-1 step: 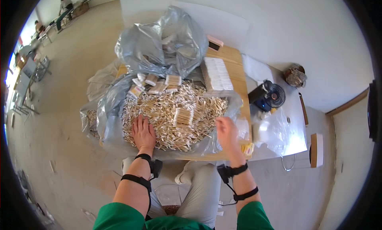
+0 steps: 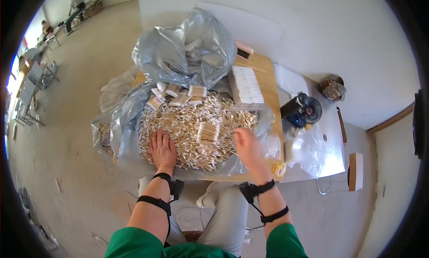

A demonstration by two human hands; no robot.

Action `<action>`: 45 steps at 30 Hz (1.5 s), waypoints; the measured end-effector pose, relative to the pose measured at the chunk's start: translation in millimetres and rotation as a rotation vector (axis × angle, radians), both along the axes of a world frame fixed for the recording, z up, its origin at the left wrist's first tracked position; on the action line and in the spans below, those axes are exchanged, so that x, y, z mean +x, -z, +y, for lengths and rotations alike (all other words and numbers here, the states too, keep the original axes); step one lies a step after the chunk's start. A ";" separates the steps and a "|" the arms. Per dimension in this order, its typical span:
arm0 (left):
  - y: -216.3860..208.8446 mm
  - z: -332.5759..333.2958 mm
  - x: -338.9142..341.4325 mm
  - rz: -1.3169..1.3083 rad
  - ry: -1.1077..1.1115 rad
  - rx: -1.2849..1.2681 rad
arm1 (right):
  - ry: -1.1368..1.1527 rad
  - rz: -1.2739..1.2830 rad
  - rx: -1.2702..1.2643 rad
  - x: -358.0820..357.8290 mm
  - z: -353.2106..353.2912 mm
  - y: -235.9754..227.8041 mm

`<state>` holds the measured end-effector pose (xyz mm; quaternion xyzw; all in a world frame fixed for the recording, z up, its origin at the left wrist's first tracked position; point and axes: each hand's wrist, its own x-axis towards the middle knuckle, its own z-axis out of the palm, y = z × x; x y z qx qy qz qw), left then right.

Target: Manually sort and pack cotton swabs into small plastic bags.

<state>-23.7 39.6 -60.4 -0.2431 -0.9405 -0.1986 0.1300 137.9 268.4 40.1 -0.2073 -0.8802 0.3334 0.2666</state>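
- Head view, clock read from the middle of the heap: loose cotton swabs [image 2: 178, 120] lie piled on grey plastic sheeting [image 2: 120, 124] over a wooden table [image 2: 267, 77], with an aligned batch of swabs [image 2: 208, 132] on top, just toward 4 o'clock
- Left hand [image 2: 164, 152] at 8 o'clock rests palm down on the heap, fingers slightly apart and clamped on nothing that shows
- Right hand [image 2: 246, 145] near 4 o'clock is at the heap's edge, blurred, fingers curled inward; whether they close on a swab I cannot tell
- Step in hand, as I judge it: gathering loose swabs, the left hand steadying the heap
- The next move seems to call for a light right-hand pinch, keeping swab tips level
- Labels: small swab packs [image 2: 179, 98] at 11 o'clock and a yellow packet [image 2: 279, 169] at 4 o'clock, beyond the right hand, bear coloured marks too small to read
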 end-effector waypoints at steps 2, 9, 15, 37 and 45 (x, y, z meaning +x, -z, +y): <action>1.9 2.5 1.4 0.008 -0.021 0.019 | -0.197 0.013 0.183 -57.8 -15.2 0.5; 4.5 4.8 1.0 0.014 0.011 0.032 | -0.443 -0.150 0.452 -203.4 -41.6 46.5; 5.0 4.0 1.6 -0.007 0.019 0.045 | -0.406 -0.366 0.467 -223.5 -37.4 62.0; -50.7 15.8 -3.9 0.156 0.081 0.179 | -0.063 0.683 -1.409 -22.6 -84.6 3.8; -92.9 15.4 15.3 -0.860 0.389 0.802 | -0.075 0.596 -1.368 -3.0 -102.2 4.5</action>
